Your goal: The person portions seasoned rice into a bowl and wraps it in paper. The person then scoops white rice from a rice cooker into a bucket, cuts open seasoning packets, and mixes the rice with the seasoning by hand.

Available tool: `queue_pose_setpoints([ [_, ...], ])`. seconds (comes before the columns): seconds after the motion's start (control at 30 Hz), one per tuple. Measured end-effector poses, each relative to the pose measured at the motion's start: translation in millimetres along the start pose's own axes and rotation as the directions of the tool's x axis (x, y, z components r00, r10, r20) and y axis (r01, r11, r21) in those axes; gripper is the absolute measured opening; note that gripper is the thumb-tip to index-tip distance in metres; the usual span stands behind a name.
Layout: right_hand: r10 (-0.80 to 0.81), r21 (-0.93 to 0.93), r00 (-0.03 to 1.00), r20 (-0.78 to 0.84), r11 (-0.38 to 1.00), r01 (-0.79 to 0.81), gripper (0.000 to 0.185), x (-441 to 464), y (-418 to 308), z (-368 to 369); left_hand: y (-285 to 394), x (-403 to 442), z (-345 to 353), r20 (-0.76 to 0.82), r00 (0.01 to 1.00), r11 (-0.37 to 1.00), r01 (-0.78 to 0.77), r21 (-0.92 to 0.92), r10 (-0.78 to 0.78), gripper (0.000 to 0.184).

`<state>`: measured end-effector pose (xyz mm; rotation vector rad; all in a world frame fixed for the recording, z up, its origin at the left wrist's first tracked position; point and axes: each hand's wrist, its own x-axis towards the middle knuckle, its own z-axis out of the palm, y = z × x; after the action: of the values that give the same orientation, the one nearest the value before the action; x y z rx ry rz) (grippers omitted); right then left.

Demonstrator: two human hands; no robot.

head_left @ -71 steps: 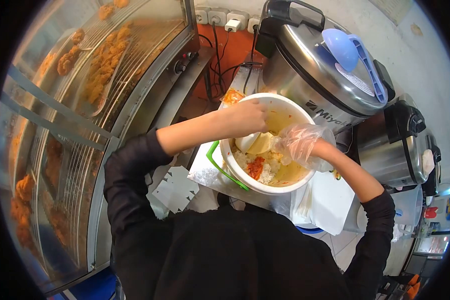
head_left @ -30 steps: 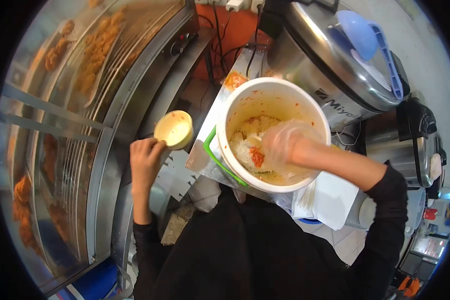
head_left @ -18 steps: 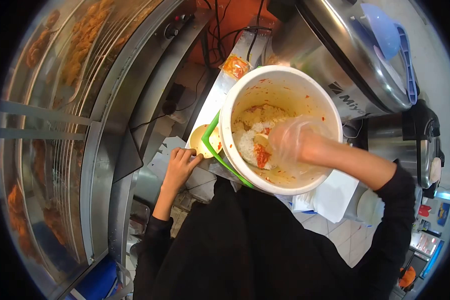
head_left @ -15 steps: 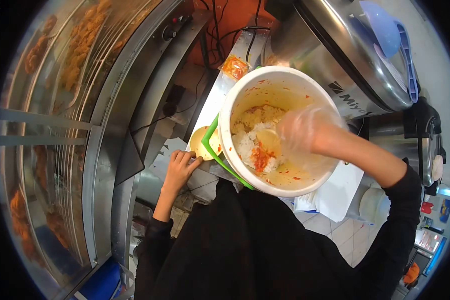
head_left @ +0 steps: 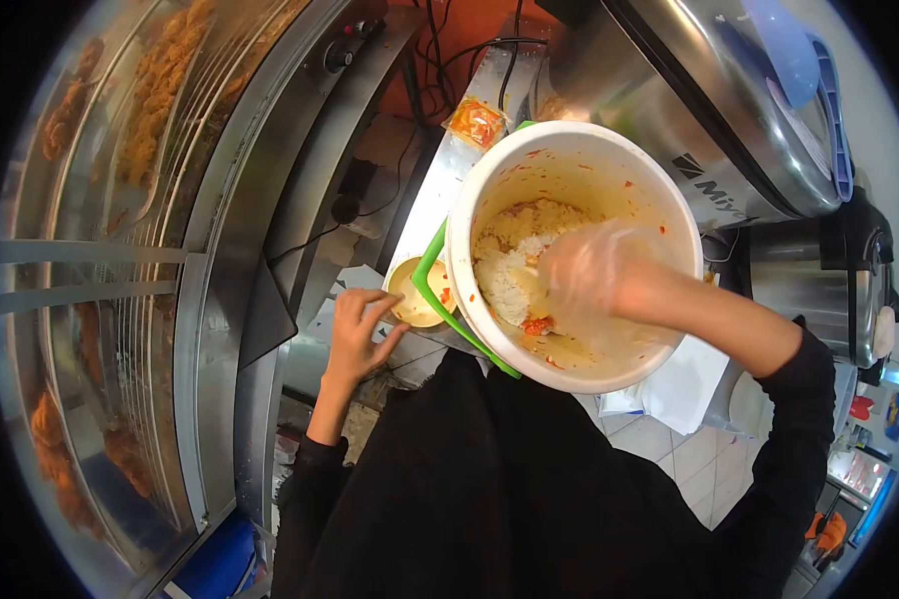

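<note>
A white bucket (head_left: pixel 481 344) with a green handle (head_left: pixel 433 285) stands in front of me, its inner wall spotted with red bits. Inside it lie white rice (head_left: pixel 502 284) and some red sauce (head_left: pixel 537 325). My right hand (head_left: pixel 599 272), in a clear plastic glove, reaches into the bucket over the rice and is smeared by motion. A pale, rounded piece shows below its curled fingers; what it is I cannot make out. Beside the bucket, my left hand (head_left: pixel 358 329) is bare with fingers apart, its fingertips at the rim of a shallow cream bowl (head_left: pixel 417 315).
A packet of orange-red food (head_left: pixel 476 124) lies behind the bucket on the metal surface (head_left: pixel 459 165). Large steel cookers (head_left: pixel 709 100) stand at the right, a blue plastic scoop (head_left: pixel 784 60) on top. A glass cabinet (head_left: pixel 120 270) with fried food fills the left side. Cables hang behind.
My right hand has shifted slightly left and down in the bucket, and less red sauce shows. My left hand's fingers have spread from their closer hold on the bowl's rim.
</note>
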<state>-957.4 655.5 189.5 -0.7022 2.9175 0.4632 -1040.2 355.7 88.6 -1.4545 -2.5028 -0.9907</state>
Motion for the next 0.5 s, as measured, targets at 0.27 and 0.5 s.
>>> queue_pose_setpoints([
  [0.27,0.175,0.503,0.891,0.418,0.773,-0.387,0.022,-24.7,28.4,1.1,50.6,77.1,0.1,-0.275,0.924,0.796,0.050,-0.603,-0.266,0.061],
  [0.5,-0.190,0.600,0.916,0.354,0.797,-0.067,0.012,-21.4,29.3,0.2,82.6,112.7,18.4,-0.085,0.962,0.564,0.079,-0.822,-0.259,0.066],
])
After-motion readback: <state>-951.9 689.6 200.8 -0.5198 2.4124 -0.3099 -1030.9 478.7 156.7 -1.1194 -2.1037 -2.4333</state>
